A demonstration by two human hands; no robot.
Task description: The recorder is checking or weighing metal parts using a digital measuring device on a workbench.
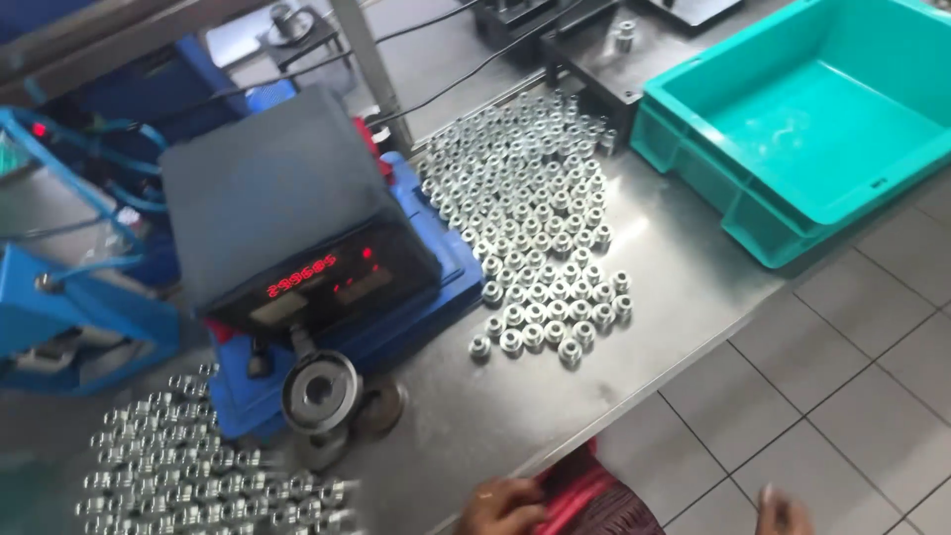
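My left hand (507, 507) is at the bottom edge, just below the front edge of the steel table (674, 297). Its fingers lie against a red cloth (584, 495); whether they grip it is unclear. My right hand (783, 513) is a blurred shape low over the tiled floor, away from the table, and only part of it shows. Many small silver round metal parts (540, 228) stand in rows on the table. A second group of the same parts (188, 466) lies at the lower left, nearer my left hand.
A dark box with a red digit display (297, 228) sits on a blue machine base (436, 287), with a round metal fixture (320, 391) in front. An empty teal plastic bin (733, 188) stands at the table's right end. Cables and blue equipment lie at the left and back.
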